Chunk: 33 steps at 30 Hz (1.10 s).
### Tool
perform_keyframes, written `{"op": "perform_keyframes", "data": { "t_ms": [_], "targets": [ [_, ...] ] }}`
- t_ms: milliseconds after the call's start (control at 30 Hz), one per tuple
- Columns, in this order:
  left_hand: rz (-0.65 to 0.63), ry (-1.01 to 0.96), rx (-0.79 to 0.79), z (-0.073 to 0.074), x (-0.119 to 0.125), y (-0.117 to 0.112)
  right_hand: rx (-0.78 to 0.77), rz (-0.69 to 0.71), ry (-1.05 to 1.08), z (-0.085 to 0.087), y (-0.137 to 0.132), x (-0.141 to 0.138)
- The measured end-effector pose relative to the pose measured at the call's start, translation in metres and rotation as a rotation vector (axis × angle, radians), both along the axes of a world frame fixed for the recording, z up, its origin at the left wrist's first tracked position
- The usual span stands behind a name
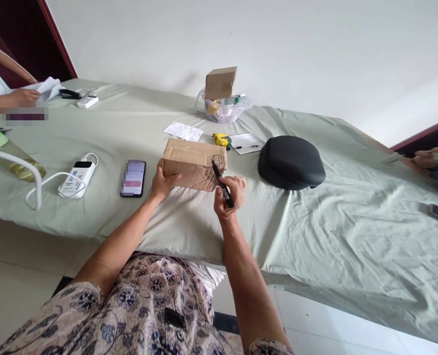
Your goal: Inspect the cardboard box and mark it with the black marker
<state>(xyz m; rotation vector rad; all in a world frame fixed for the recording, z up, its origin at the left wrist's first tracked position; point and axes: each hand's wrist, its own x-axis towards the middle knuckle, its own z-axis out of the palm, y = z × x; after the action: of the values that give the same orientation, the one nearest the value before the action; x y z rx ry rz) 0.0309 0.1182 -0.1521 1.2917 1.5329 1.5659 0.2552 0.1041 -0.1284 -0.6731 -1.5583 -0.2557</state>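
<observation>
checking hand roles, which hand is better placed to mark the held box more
Right, most likely: the right hand grips the black marker, its tip at the scribbled end of the cardboard box, while the left hand holds the opposite end.

A broad stretch of tablecloth [355, 231] was left open to the right of the black case [292, 162], and a passage was left between that case and the right hand [237, 190]. Just behind the cardboard box [191, 165], the way was partly blocked by the yellow tape measure [221, 139] and, farther back, by the basket [226, 116] with a second box [219, 85] on it. A narrow lane was bounded by the phone [133, 178] and the left hand [163, 183]; beyond the phone, leftward passage was obstructed by the power bank [77, 181] and a curved white tube [38, 185].
</observation>
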Motion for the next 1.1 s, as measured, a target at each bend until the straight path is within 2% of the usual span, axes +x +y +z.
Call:
{"op": "perform_keyframes", "data": {
  "t_ms": [167, 433, 667, 767, 900, 1100],
  "targets": [
    [0.028, 0.017, -0.010, -0.001, -0.001, 0.001, 0.053, -0.010, -0.069, 0.006, 0.000, -0.002],
    [0.012, -0.019, 0.044, -0.015, -0.003, 0.010, 0.018, -0.014, -0.105, 0.003, 0.004, -0.003],
    [0.036, 0.043, 0.017, -0.010, -0.004, 0.007, -0.019, -0.013, -0.118, -0.001, 0.005, -0.003],
    [0.041, 0.069, -0.014, -0.008, -0.005, 0.005, -0.090, -0.082, -0.127, -0.006, 0.008, -0.001],
    [0.013, 0.065, 0.024, -0.009, -0.006, 0.004, -0.140, -0.166, -0.087, -0.011, 0.013, 0.001],
    [0.006, 0.075, 0.046, -0.009, -0.005, 0.004, -0.089, -0.022, -0.037, -0.009, 0.011, -0.001]
  ]
}}
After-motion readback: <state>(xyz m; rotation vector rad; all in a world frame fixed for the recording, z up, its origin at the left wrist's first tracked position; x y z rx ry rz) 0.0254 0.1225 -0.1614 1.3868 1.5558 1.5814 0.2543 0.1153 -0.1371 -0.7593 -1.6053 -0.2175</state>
